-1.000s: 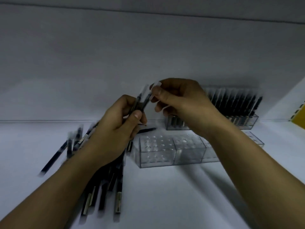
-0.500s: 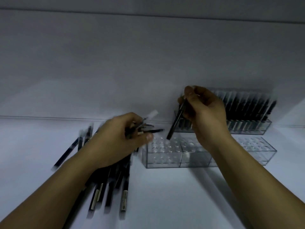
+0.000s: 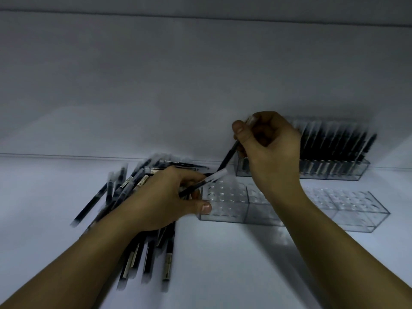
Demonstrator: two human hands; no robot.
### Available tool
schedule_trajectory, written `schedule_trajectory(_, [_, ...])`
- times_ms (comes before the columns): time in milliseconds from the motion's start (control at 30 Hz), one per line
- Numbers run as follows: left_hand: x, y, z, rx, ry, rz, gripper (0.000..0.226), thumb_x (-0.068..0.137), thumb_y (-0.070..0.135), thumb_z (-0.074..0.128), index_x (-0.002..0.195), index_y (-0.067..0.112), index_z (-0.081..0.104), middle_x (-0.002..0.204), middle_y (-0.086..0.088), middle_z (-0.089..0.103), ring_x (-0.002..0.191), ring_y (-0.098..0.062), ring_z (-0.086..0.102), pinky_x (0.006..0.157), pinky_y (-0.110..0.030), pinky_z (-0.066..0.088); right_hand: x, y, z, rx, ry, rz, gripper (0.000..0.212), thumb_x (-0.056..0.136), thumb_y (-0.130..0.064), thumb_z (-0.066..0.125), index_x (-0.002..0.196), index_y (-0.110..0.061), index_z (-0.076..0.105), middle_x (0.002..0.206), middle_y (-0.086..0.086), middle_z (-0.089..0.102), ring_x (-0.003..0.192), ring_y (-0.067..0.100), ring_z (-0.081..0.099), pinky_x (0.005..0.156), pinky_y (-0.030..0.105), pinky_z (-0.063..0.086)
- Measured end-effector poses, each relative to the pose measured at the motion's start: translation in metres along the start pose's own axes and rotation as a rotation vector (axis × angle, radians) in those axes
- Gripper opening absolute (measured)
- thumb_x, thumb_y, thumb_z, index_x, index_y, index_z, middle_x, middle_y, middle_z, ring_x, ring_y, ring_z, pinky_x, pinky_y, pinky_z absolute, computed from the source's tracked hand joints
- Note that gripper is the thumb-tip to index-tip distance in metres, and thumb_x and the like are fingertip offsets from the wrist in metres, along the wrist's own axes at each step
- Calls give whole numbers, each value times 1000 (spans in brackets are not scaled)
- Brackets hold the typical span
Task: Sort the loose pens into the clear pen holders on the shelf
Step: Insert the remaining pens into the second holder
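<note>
A heap of loose black pens point(image 3: 133, 188) lies on the white shelf at the left. My left hand point(image 3: 165, 197) grips one pen with a clear cap point(image 3: 207, 181) just left of the near clear holder point(image 3: 223, 210), whose holes show no pens. My right hand point(image 3: 269, 150) pinches a black pen point(image 3: 227, 159) tilted tip-down, above the left end of the rear clear holder point(image 3: 334, 172). That rear holder is packed with several upright black pens point(image 3: 334, 141).
A second clear holder point(image 3: 356, 210) with open holes stands at the right, in line with the near one. The white back wall point(image 3: 200, 85) rises right behind the rear holder. More loose pens point(image 3: 147, 257) lie under my left forearm.
My right hand carried its pen up and back toward the rear holder's left end. My left hand dropped to the shelf beside the near holder, still holding a clear-capped pen.
</note>
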State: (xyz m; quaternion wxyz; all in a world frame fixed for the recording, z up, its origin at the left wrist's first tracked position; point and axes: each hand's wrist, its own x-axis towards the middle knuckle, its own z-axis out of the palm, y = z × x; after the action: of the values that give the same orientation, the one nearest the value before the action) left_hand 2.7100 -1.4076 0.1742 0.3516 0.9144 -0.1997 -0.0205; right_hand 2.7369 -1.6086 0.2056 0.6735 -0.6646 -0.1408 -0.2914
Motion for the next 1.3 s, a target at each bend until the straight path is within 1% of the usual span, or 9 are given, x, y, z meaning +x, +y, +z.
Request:
schedule_trajectory(133, [-2, 4, -3, -21, 30, -38, 53, 68, 62, 74, 114, 37, 67, 95, 15, 71, 93, 0, 66, 91, -33, 54, 0, 4, 2, -76, -41, -52, 18, 86, -20, 81, 91, -21, 64, 83, 2, 71, 77, 29, 70, 72, 51, 60])
schedule_trajectory(233, [-5, 11, -12, -215, 114, -28, 38, 74, 59, 67, 94, 27, 67, 74, 3, 69, 64, -11, 63, 64, -25, 51, -4, 5, 5, -136, -130, -75, 22, 84, -22, 83, 92, -22, 63, 81, -2, 68, 75, 22, 69, 70, 47, 60])
schedule_trajectory(300, [-2, 10, -23, -385, 197, -95, 28, 95, 39, 61, 78, 17, 62, 61, -4, 58, 51, -17, 46, 45, -23, 33, -7, 5, 6, -189, -199, -79, 24, 83, -23, 83, 91, -26, 61, 78, -9, 65, 72, 15, 66, 69, 43, 59])
schedule_trajectory(433, [0, 2, -39, -742, 306, -204, 25, 84, 21, 41, 65, 18, 56, 57, -8, 46, 45, -16, 28, 47, -25, 16, -9, 8, 8, -248, -261, -82, 29, 81, -28, 83, 89, -36, 57, 73, -18, 59, 69, 9, 62, 69, 42, 59])
schedule_trajectory(533, [-4, 3, -35, -753, 330, -140, 17, 86, 12, 41, 79, 11, 56, 65, -8, 49, 45, -17, 32, 45, -25, 23, -9, 9, 10, -252, -257, -81, 29, 82, -27, 84, 89, -35, 57, 72, -19, 59, 69, 7, 61, 70, 42, 59])
schedule_trajectory(767, [-4, 13, -22, -902, 355, -63, 12, 84, 6, 58, 92, 13, 62, 78, -7, 63, 62, -17, 55, 54, -27, 44, -16, 11, 15, -349, -317, -147, 27, 81, -27, 84, 91, -18, 61, 69, -12, 59, 63, 1, 58, 60, 12, 48])
schedule_trajectory(933, [-7, 16, -20, -886, 376, 1, 15, 88, 3, 62, 97, 14, 66, 89, -10, 66, 75, -18, 63, 66, -31, 51, -17, 7, 12, -358, -243, -111, 29, 85, -37, 80, 102, -20, 64, 83, -14, 64, 75, 4, 62, 67, 19, 52])
schedule_trajectory(1133, [-7, 18, -15, -838, 322, 87, 19, 77, 8, 75, 94, 13, 68, 92, -6, 66, 73, -17, 62, 69, -28, 56, -12, -10, 9, -33, -193, -59, 15, 90, -16, 77, 103, -23, 73, 89, -3, 75, 85, 19, 70, 75, 44, 61])
schedule_trajectory(1300, [-5, 20, -11, -815, 295, 134, 22, 74, 5, 72, 94, 9, 65, 83, 1, 66, 74, -14, 61, 69, -23, 56, -16, -19, 11, 132, -271, 3, 16, 89, -2, 73, 101, -12, 73, 94, 13, 75, 72, 14, 64, 59, 17, 51])
